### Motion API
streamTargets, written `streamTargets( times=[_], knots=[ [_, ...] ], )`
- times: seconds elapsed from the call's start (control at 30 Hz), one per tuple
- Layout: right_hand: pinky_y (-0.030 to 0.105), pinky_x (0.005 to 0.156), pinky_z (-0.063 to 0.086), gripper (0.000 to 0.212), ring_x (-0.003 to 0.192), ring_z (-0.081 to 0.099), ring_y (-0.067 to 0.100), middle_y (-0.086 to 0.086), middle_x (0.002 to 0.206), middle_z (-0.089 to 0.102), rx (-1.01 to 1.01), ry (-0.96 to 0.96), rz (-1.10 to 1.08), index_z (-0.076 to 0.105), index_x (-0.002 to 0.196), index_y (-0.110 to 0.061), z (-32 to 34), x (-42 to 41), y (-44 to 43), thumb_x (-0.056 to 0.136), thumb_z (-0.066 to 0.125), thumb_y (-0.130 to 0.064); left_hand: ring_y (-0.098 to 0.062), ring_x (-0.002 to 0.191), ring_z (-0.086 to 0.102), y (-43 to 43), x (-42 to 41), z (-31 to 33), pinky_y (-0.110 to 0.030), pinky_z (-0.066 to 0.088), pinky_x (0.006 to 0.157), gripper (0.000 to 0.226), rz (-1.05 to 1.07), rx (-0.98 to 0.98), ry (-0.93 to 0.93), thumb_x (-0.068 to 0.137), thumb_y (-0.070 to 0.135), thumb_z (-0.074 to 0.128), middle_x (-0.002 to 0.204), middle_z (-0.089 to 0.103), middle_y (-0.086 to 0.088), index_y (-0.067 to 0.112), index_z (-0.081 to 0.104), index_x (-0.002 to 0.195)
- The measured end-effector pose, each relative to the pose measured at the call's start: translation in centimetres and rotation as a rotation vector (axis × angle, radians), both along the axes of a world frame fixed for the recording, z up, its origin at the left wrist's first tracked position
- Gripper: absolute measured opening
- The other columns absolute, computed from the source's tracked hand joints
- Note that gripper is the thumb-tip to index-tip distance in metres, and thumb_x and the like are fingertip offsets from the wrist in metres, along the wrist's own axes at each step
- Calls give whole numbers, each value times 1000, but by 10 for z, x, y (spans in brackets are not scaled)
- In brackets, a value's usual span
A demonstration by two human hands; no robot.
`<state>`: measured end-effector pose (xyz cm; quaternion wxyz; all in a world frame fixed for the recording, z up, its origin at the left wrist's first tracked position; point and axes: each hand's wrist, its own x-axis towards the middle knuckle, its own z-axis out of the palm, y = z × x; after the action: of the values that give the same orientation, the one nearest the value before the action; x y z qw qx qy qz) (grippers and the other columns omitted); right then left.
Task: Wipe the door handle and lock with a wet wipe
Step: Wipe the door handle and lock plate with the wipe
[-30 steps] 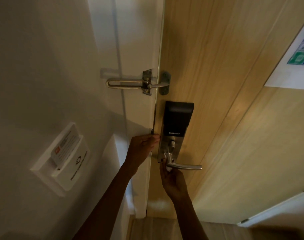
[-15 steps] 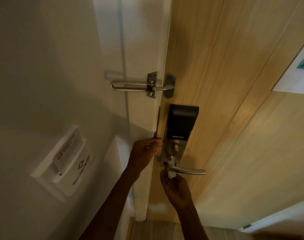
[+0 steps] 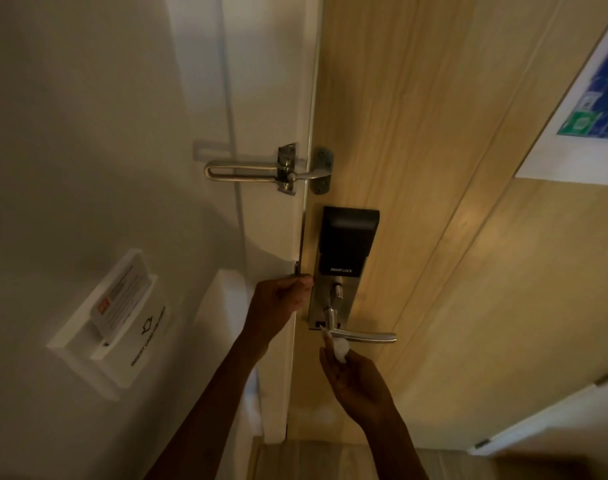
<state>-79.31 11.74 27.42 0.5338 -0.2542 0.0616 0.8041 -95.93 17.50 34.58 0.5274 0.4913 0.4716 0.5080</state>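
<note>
A silver lever door handle (image 3: pixel 364 335) juts right from a steel plate under a black box marked SMART LOCK (image 3: pixel 347 242) on the wooden door (image 3: pixel 434 168). My right hand (image 3: pixel 356 382) is just below the handle's pivot, pinching a bunched white wet wipe (image 3: pixel 340 348) that sits right under the lever's inner end. My left hand (image 3: pixel 278 306) grips the door's edge beside the lock plate, fingers curled round it. A small thumb-turn (image 3: pixel 337 292) sits on the plate above the lever.
A metal swing-bar door guard (image 3: pixel 271 173) spans frame and door above the lock. A white key-card holder (image 3: pixel 112 320) with a card is on the left wall. A blue-green notice (image 3: pixel 593 109) hangs on the door at upper right. Floor shows at the bottom.
My right hand has dropped slightly away from the handle's pivot, so the wipe now shows below the lever. The left hand stays on the door's edge. The view shifted a little.
</note>
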Motion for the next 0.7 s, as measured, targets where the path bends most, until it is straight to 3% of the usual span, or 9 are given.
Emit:
streamTargets(
  times=[0.07, 0.17, 0.3, 0.4, 0.47, 0.6, 0.63, 0.7],
  knots=[
    [51, 78, 57, 92, 93, 71, 34, 29, 117, 64, -21, 34, -21, 46, 131, 4, 4, 9, 0, 47, 80, 20, -30, 105, 69, -1, 0, 0, -42, 52, 97, 11, 10, 1, 9, 86, 37, 67, 104, 72, -19, 33, 77, 88],
    [50, 81, 57, 91, 88, 71, 36, 32, 111, 65, -42, 39, -48, 47, 129, 6, 10, 22, -2, 45, 79, 23, -21, 107, 69, -1, 1, -1, -35, 54, 95, 13, 22, -29, -20, 90, 25, 65, 106, 75, -7, 32, 75, 94],
    [49, 72, 59, 60, 85, 72, 34, 31, 104, 68, -75, 13, -104, 45, 130, 5, 13, 49, -5, 73, 62, 13, -14, 105, 70, -2, 2, -3, -29, 54, 92, 15, 16, -46, -30, 91, 23, 63, 103, 75, 4, 30, 73, 100],
    [47, 74, 59, 104, 89, 72, 32, 28, 110, 67, -20, -10, -162, 47, 128, 5, 11, 71, -6, 33, 86, 21, -12, 103, 71, -2, 2, -4, -27, 55, 91, 16, 18, -58, -38, 92, 21, 63, 103, 76, 5, 27, 72, 104],
    [45, 77, 59, 107, 91, 72, 28, 25, 111, 68, 21, -67, -181, 50, 126, 4, 12, 82, -8, 27, 88, 17, -12, 101, 72, -2, 2, -4, -28, 55, 91, 16, 32, -56, -32, 91, 23, 64, 100, 77, 3, 26, 73, 104],
    [44, 76, 59, 79, 90, 72, 26, 23, 108, 69, 41, -136, -221, 50, 125, 4, 12, 97, -3, 52, 79, 15, -11, 98, 72, -3, 3, -6, -29, 55, 91, 20, 38, -61, -45, 89, 26, 66, 96, 78, 5, 22, 73, 108],
    [42, 78, 59, 61, 93, 72, 25, 22, 109, 70, 65, -223, -207, 51, 125, 4, 12, 99, -3, 67, 70, 13, -11, 98, 72, -2, 4, -6, -30, 55, 91, 21, 43, -66, -55, 89, 26, 67, 95, 78, 5, 21, 73, 108],
    [35, 77, 60, 32, 99, 69, 27, 18, 108, 71, 136, -635, -205, 56, 122, 4, 13, 101, -7, 89, 55, 2, -12, 99, 72, -2, 4, -4, -31, 54, 92, 22, 46, -71, -66, 88, 26, 67, 97, 78, 4, 19, 73, 108]
  ],
)
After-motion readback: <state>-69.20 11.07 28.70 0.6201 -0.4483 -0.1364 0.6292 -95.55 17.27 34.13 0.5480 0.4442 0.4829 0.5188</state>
